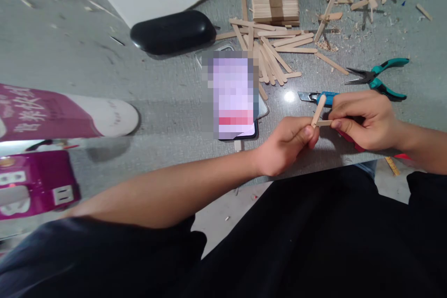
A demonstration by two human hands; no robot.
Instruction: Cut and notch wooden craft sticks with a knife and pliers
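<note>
A: ok so where's the piece and what is it?

B: Around 3 o'clock in the view, by the near edge of the table (174, 102). Two bits of flat wood meeting at a corner: a slanted stick (319, 111) running up toward 1 o'clock and a level stick (324, 123) pointing to 3. Can't tell if they're joined or just pressed together.

A: fragile?

B: I'd guess next to no weight, stiff, dry enough not to slip much, but thin, so it'd probably snap if bent hard. The corner looks like the weak spot imo. I'd hold right at the corner and out along the level stick, no twisting.

A: and the grip?

B: Pretty much that. The left hand (288, 142) has thumb and fingers clamped at the corner, by the foot of the slanted stick. The right hand (368, 121) pinches the other end of the level stick, thumb and finger only about the wood's thickness apart.

A: anything to bump?

B: The utility knife (323, 97), blade out, is at 12 from the corner, handle partly hidden by the right hand. Pliers (374, 76) at 2, loose sticks (294, 50) up at 11.
</note>
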